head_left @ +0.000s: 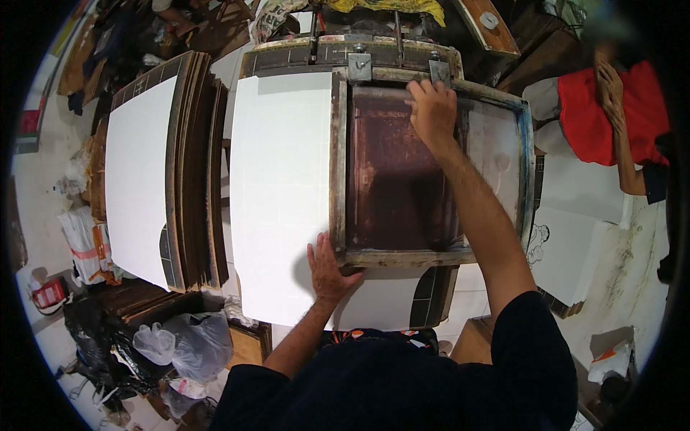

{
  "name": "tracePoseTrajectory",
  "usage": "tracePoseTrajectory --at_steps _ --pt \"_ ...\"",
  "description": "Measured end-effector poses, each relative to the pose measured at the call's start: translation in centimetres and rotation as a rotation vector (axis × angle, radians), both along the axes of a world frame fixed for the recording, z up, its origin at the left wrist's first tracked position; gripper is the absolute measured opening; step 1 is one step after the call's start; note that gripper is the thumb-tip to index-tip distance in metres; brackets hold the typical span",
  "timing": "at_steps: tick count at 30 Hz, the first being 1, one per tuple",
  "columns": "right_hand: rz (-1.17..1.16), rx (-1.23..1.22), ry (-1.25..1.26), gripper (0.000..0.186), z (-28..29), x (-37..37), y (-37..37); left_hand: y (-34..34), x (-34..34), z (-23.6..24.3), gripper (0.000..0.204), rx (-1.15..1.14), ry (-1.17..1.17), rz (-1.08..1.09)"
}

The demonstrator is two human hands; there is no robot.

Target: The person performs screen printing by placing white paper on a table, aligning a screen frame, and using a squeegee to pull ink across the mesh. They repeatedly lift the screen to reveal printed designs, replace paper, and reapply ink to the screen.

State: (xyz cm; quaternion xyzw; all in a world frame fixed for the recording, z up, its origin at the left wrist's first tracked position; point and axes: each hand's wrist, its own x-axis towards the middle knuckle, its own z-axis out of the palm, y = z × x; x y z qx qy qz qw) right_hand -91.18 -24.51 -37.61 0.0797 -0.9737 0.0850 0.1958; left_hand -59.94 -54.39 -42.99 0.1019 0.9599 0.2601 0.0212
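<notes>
A wooden screen frame (338, 165) with a dark maroon mesh panel (384, 151) lies over a large white sheet (280, 179), held at the far end by metal clamps (359, 68). My left hand (329, 273) rests with fingers spread on the white sheet, its upper part beside the frame's near left corner. My right hand (433, 111) is over the far right part of the maroon panel, fingers bent down; what, if anything, is under its fingertips I cannot make out.
Stacked boards (190, 179) topped with white sheet stand at left. Plastic bags (183, 345) lie at lower left. A person in red (611, 122) is at the right, hands together, beside white sheets (568, 244) with line drawings. A wooden box (481, 21) is at the back.
</notes>
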Motion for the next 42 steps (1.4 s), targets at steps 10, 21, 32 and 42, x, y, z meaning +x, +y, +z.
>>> tracePoseTrajectory --at_steps 10,21,32,42 --pt "-0.052 0.068 -0.143 0.041 0.1 10.6 -1.9 0.0 0.2 -0.5 0.135 -0.024 0.054 -0.009" --pt "-0.07 -0.058 -0.263 0.048 1.2 31.7 -6.5 0.1 0.2 -0.6 0.114 0.073 0.148 0.01" --pt "-0.043 -0.105 -0.202 0.031 3.6 26.9 -5.0 0.4 -0.6 -0.2 0.113 0.522 0.016 0.151" --pt "0.067 -0.17 -0.397 0.03 4.0 26.7 -4.9 0.4 -0.8 1.3 0.106 0.464 -0.07 0.164"
